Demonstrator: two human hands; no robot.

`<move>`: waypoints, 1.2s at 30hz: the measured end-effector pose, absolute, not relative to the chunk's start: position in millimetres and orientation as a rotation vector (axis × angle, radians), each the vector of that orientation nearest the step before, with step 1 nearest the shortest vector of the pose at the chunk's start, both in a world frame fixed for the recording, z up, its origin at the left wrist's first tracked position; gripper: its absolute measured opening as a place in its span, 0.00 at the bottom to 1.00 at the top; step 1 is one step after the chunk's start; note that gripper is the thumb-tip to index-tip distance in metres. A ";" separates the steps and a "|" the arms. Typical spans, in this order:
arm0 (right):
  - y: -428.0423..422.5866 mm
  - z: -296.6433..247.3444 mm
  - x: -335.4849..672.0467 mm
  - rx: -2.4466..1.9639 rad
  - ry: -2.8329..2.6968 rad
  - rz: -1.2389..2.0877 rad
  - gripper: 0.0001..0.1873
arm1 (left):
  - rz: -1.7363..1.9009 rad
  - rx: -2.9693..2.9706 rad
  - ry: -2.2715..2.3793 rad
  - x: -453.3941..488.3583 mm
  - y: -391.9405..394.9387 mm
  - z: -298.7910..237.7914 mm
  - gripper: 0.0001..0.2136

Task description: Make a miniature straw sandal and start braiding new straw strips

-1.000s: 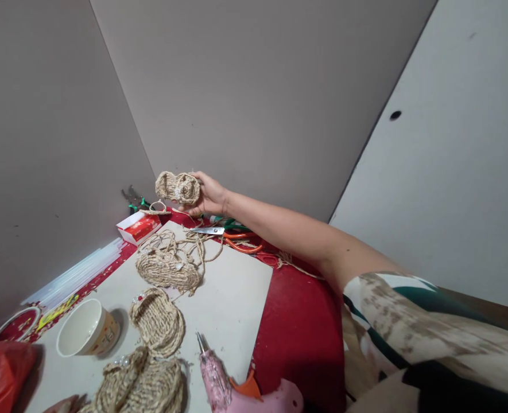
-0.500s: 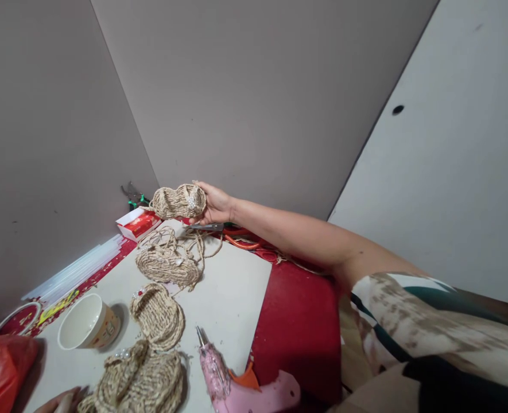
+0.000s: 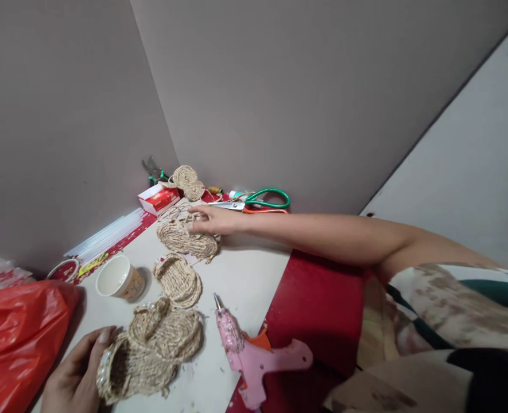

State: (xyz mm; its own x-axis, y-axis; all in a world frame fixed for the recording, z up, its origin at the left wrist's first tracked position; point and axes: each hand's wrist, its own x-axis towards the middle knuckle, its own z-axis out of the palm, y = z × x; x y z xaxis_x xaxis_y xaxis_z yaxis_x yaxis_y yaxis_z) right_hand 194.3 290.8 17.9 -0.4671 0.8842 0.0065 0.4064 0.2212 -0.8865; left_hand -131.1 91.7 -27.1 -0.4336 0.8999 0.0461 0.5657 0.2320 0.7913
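At the lower left, my left hand [image 3: 77, 373] is closed with thumb and fingers at the toe of a small woven straw slipper [image 3: 142, 373] with a pearl-trimmed opening. Behind it lies a second pearl-trimmed slipper [image 3: 176, 327]. Farther back is another slipper with a red bead [image 3: 178, 281]. My right hand [image 3: 210, 221] reaches in from the right, fingers apart, over an oval woven piece [image 3: 189, 241] with loose straw cord around it. A woven piece with coiled ends [image 3: 187, 182] stands by the wall, apart from my hand.
A pink glue gun [image 3: 245, 350] lies on the white board [image 3: 245, 269]. A paper cup [image 3: 120, 278], glue sticks [image 3: 107, 232], a red bag [image 3: 25, 338] and a red-and-white box [image 3: 161, 199] stand to the left. Green-handled scissors [image 3: 266, 198] and pliers [image 3: 152, 172] lie at the back.
My right hand has let go of the woven piece by the wall and come down over the oval one. The view has shifted, showing more of my left hand and the front slipper.
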 end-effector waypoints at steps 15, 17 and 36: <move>289.5 37.3 167.2 -1.115 -2.555 -0.173 0.21 | 0.917 1.521 2.013 -101.3 86.8 -5.5 0.29; 286.3 32.5 154.9 -1.079 -2.644 -0.168 0.25 | 0.878 1.575 2.059 -94.0 85.5 -8.7 0.30; 255.5 18.2 115.1 -1.150 -2.840 -0.256 0.15 | 1.035 1.785 2.069 -49.8 74.9 -8.5 0.20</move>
State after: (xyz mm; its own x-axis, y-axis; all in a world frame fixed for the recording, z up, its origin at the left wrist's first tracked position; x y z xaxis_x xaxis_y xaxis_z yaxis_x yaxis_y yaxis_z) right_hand 115.1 255.5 18.2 -0.7181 0.6848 0.1239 0.6960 0.7064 0.1288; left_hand -49.8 74.9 -8.5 -0.2387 0.9319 0.2733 0.7775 0.0148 0.6287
